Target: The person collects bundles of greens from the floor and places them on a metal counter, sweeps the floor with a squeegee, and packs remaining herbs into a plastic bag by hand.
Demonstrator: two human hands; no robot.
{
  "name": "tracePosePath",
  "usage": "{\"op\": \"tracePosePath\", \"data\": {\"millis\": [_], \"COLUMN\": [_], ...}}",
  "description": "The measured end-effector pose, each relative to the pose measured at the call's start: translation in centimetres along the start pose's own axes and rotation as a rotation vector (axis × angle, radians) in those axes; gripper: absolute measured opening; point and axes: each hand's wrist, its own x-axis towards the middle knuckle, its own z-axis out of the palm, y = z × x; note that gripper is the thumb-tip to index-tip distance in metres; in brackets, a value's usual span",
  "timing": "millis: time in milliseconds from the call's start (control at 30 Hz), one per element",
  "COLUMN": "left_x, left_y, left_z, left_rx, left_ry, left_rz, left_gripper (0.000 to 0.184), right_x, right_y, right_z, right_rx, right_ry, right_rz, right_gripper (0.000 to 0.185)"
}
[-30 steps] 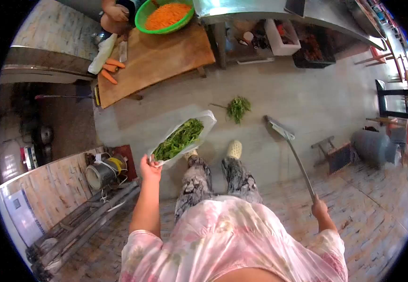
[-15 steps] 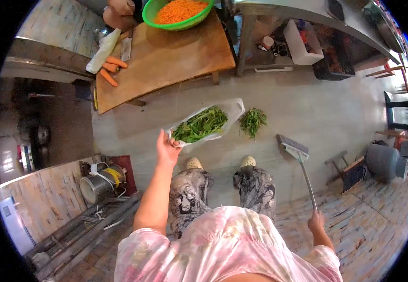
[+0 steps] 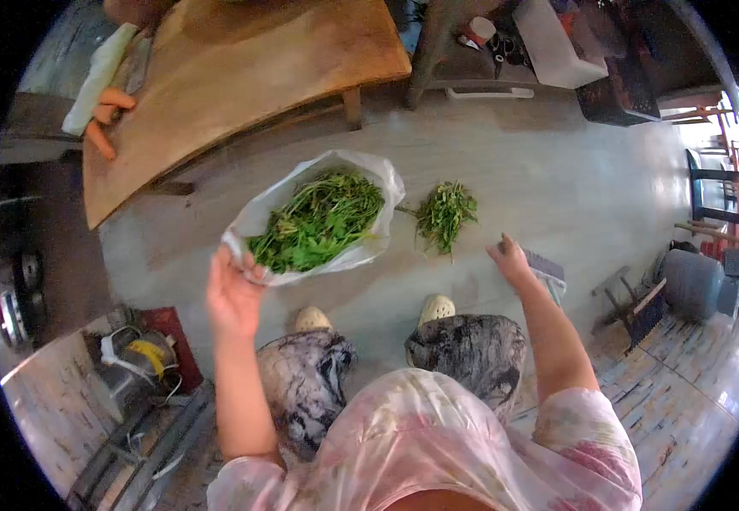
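Observation:
My left hand [image 3: 237, 285] is closed on the near left rim of a white plastic bag [image 3: 254, 213]. Leafy green vegetables [image 3: 323, 217] fill the bag, which gapes upward above the floor. To the right of the bag, a small heap of greens [image 3: 446, 213] lies on the floor. My right hand [image 3: 510, 258] reaches toward that heap with nothing visible in it, thumb and finger a little apart. The broom head [image 3: 547, 268] rests beside this hand; most of its handle is hidden by my forearm.
A low wooden table [image 3: 259, 64] stands ahead, with carrots [image 3: 101, 136] at its left end. Under a counter are a white bin [image 3: 557, 51] and a black crate [image 3: 621, 94]. A small chair [image 3: 642, 311] and gas cylinder [image 3: 689, 285] stand to the right.
My right hand has let go of the broom handle and moved forward toward the heap. My left hand has shifted left, and the bag is now wider open. My view has tipped lower and closer.

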Motion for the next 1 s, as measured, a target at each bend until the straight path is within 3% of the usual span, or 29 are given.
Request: {"op": "tracePosePath", "data": {"millis": [133,200,333,433,467,567,767,867,1000], "left_x": [0.0,0.3,0.6,0.1,0.0,0.0,-0.5,-0.5,-0.8], "left_y": [-0.4,-0.8,-1.9,-2.3,-1.8,-2.1,-1.7,-3.0,-3.0], "left_z": [0.2,-0.1,0.7,1.4,0.4,1.3,1.0,2.6,2.0], "left_rx": [0.036,0.066,0.209,0.219,0.217,0.202,0.239,0.235,0.214], "left_ry": [-0.162,-0.202,-0.042,-0.029,-0.1,0.006,-0.141,0.072,-0.03], "left_rz": [0.169,0.253,0.388,0.394,0.362,0.407,0.303,0.443,0.391], "left_gripper": [0.048,0.053,0.059,0.062,0.07,0.069,0.07,0.072,0.073], "right_x": [7.1,10.2,15.7,14.7,14.5,14.9,12.0,12.1,13.7], "right_y": [1.4,3.1,5.2,0.2,-1.1,-3.1,-8.4,-8.0,-5.9], "right_z": [5.5,8.1,12.7,10.5,10.5,13.7,16.7,18.8,19.7], "right_rx": [0.027,-0.014,0.027,0.057,0.03,-0.016,-0.316,-0.425,-0.339], "right_ry": [-0.033,0.074,0.186,0.122,0.136,0.228,0.159,0.214,0.149], "right_rz": [0.066,0.05,0.139,0.072,0.076,0.055,-0.023,-0.167,-0.32], "right_gripper": [0.074,0.071,0.066,0.081,0.083,0.081,0.091,0.065,0.04]}}
